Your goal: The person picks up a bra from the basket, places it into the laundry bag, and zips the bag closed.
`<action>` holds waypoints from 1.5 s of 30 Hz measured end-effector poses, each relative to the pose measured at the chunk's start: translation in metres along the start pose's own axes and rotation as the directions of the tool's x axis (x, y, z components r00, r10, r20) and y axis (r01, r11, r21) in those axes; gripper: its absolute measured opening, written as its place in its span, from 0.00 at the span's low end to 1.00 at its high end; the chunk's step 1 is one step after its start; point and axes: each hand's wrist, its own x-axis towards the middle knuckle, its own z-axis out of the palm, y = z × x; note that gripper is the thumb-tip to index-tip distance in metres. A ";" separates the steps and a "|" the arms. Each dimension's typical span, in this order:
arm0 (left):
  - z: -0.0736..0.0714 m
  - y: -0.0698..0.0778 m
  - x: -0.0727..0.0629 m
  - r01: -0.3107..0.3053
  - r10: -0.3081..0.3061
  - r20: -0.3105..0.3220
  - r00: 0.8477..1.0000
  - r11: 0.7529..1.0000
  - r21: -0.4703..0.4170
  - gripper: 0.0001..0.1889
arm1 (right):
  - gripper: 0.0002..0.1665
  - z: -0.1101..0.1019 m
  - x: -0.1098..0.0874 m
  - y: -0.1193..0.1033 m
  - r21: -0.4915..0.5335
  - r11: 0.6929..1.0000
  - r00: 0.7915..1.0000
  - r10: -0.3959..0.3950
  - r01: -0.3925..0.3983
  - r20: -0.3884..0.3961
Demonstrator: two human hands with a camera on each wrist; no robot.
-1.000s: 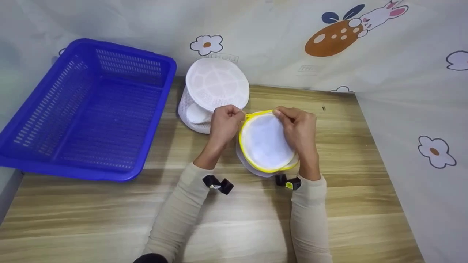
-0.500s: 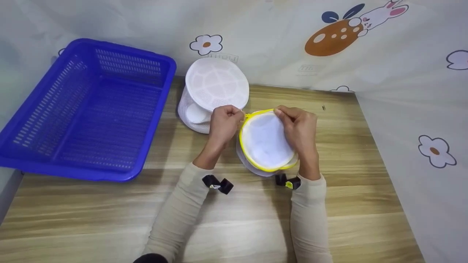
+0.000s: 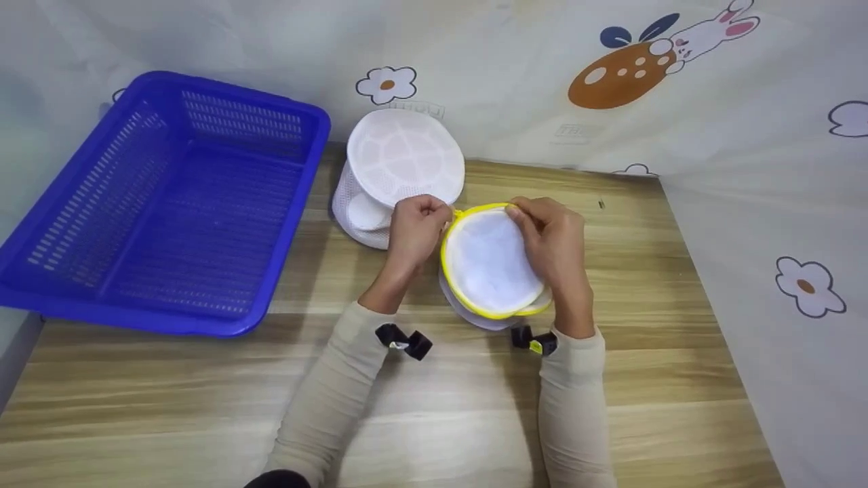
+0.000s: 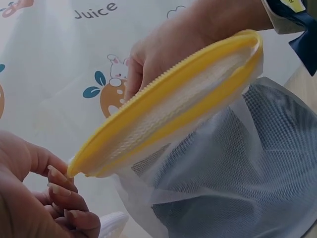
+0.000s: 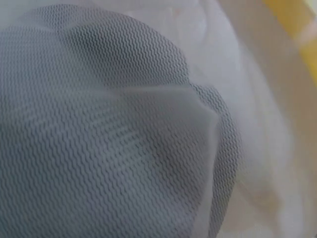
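Observation:
A round white mesh laundry bag (image 3: 495,261) with a yellow zip (image 3: 444,254) round its top is between my hands. My left hand (image 3: 415,230) pinches the zip's left end with thumb and fingertips. At the upper right of the rim, my right hand (image 3: 556,240) grips the yellow edge, thumb on top. The left wrist view shows the zip (image 4: 163,94) from the side, a pale strip between its yellow bands, and grey-looking mesh (image 4: 223,163) hanging below. Only blurred mesh (image 5: 124,129) and a bit of yellow fill the right wrist view.
Just behind my left hand stands another white mesh bag (image 3: 407,156), its round lid tilted up and a white piece (image 3: 368,211) showing at its side. A large blue plastic basket (image 3: 210,224) is on the left of the wooden table (image 3: 664,379). Patterned cloth (image 3: 502,88) lines the back.
Both hands keep their hold on the bag. The right hand and the bag's rim have shifted very slightly left.

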 end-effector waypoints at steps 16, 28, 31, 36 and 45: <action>-0.001 0.001 0.002 -0.049 0.050 -0.038 0.998 0.998 0.033 0.09 | 0.14 0.013 -0.001 -0.015 -0.076 0.971 0.971 -0.217 0.225 0.102; -0.001 0.001 0.001 -0.057 0.058 -0.013 0.998 0.997 0.048 0.09 | 0.08 0.020 -0.002 -0.017 -0.005 0.979 0.977 -0.201 0.202 0.076; 0.000 0.001 0.001 -0.058 0.059 -0.012 0.998 0.996 0.060 0.09 | 0.08 0.021 -0.002 -0.016 0.011 0.981 0.979 -0.193 0.193 0.067; 0.000 0.001 0.001 -0.052 0.054 -0.018 0.998 0.995 0.084 0.09 | 0.07 0.021 -0.003 -0.016 -0.005 0.986 0.985 -0.164 0.165 0.050; 0.001 0.002 0.000 -0.018 0.019 -0.008 1.000 0.996 0.083 0.08 | 0.07 0.019 -0.002 -0.014 -0.022 0.993 0.993 -0.117 0.118 0.026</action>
